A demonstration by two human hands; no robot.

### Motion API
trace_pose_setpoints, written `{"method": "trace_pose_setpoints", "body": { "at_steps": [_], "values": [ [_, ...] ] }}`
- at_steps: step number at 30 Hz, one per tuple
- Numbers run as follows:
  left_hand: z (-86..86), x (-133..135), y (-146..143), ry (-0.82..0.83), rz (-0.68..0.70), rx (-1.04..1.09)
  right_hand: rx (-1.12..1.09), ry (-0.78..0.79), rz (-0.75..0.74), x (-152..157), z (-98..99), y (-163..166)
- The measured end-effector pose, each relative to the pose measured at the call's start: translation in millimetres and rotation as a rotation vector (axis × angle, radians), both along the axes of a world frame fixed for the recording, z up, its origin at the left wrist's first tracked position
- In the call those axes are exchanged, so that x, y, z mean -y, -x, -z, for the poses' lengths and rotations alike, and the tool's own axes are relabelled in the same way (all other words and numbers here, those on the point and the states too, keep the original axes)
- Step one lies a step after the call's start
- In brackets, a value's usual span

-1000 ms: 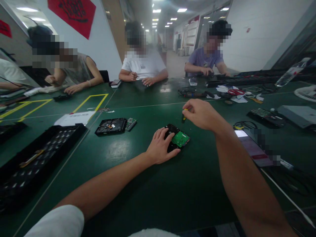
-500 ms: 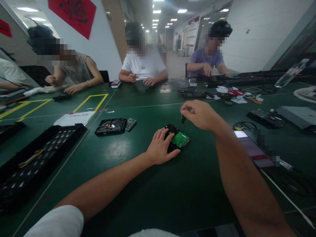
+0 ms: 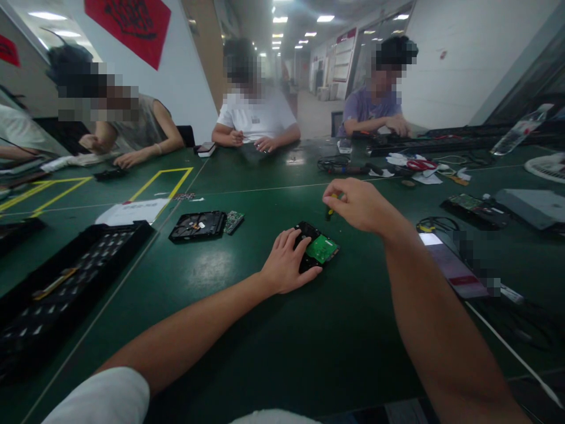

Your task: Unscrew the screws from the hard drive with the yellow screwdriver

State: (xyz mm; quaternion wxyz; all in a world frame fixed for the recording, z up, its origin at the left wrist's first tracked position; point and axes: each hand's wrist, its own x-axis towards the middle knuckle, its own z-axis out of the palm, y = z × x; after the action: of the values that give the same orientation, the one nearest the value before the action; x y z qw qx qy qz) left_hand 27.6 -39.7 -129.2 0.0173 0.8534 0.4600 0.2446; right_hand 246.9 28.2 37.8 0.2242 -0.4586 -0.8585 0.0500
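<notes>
A dark green table (image 3: pixel 247 353) with thin pale seams and yellow taped outlines carries everything. Near its middle lies a hard drive (image 3: pixel 318 248) with its green board up. Left of it lie an opened drive (image 3: pixel 198 226) and, touching it, a small circuit board (image 3: pixel 234 221). A black tray (image 3: pixel 57 288) sits at the left edge, a paper sheet (image 3: pixel 132 211) just beyond it. On the right lie a phone (image 3: pixel 450 265), cables (image 3: pixel 435 224), scissors (image 3: pixel 421 165) and a grey box (image 3: pixel 534 206).

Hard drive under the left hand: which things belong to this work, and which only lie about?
In use:
left hand
hard drive
right hand
screwdriver

Lying about:
second drive
black tray
scissors
bottle
</notes>
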Motion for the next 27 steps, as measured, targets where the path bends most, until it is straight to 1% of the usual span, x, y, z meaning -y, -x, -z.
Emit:
{"method": "trace_pose_setpoints", "body": {
  "at_steps": [3, 8, 14, 18, 22, 27],
  "values": [
    [0.1, -0.1, 0.1, -0.008, -0.004, -0.013, -0.012, 0.012, -0.005, 0.5, -0.2, -1.2],
    [0.0, -0.1, 0.1, -0.003, -0.006, -0.012, -0.025, 0.009, 0.061, 2.5, 0.2, 0.1],
    [0.8, -0.5, -0.3, 0.003, -0.013, 0.013, -0.015, 0.012, -0.013, 1.4, 1.4, -0.7],
    [0.7, -0.6, -0.5, 0.011, -0.014, 0.024, -0.053, 0.038, 0.041, 1.8, 2.6, -1.8],
    [0.3, -0.2, -0.7, 0.001, -0.019, 0.014, -0.039, 0.022, 0.103, 1.6, 3.1, -0.3],
    [-0.1, 0.1, -0.7, -0.004, -0.016, 0.015, -0.015, 0.015, 0.027, 1.9, 0.5, 1.4]
  ]
}}
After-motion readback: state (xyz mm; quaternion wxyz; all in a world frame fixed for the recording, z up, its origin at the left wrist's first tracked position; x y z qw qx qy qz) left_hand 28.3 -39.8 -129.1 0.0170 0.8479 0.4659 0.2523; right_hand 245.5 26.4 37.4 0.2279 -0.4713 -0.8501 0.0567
